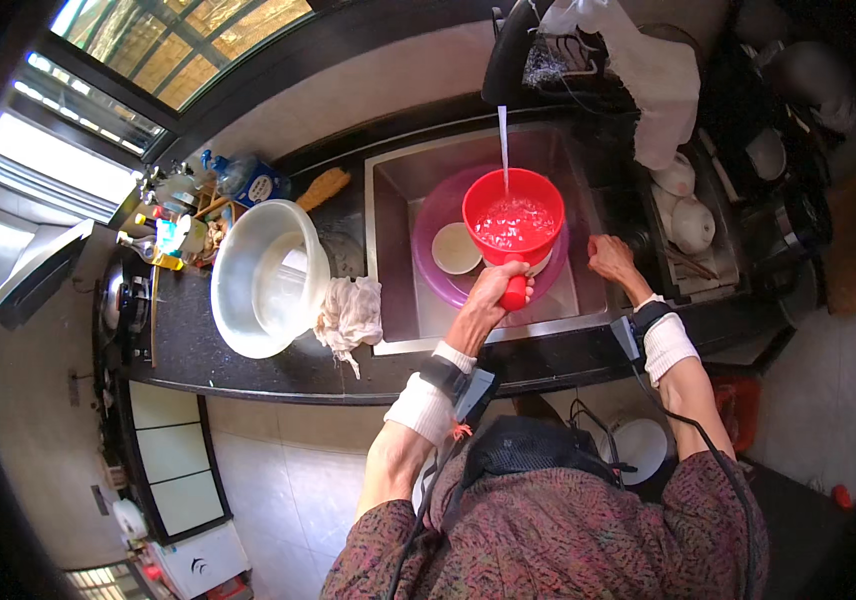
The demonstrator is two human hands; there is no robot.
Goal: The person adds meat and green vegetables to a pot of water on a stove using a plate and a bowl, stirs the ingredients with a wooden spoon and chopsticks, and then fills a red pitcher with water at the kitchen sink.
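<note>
My left hand [495, 289] grips the handle of a red plastic dipper [482, 217]. A stream of tap water [504, 146] falls into the dipper, and the water inside is churning. Beneath it, a purple plastic basin [435, 264] sits in the stainless steel sink [413, 322]. Inside the basin a pale round bowl [456, 249] shows, and another pale piece is mostly covered by the dipper. My right hand [612, 259] is at the sink's right rim, fingers curled in, with nothing visible in them.
Left of the sink stand a large translucent basin [229, 300], a crumpled cloth [349, 319], a brush [324, 187] and a blue-labelled bottle [252, 184]. White bowls [693, 225] lie in a rack at right. A pale cloth [660, 97] hangs near the dark faucet [509, 60].
</note>
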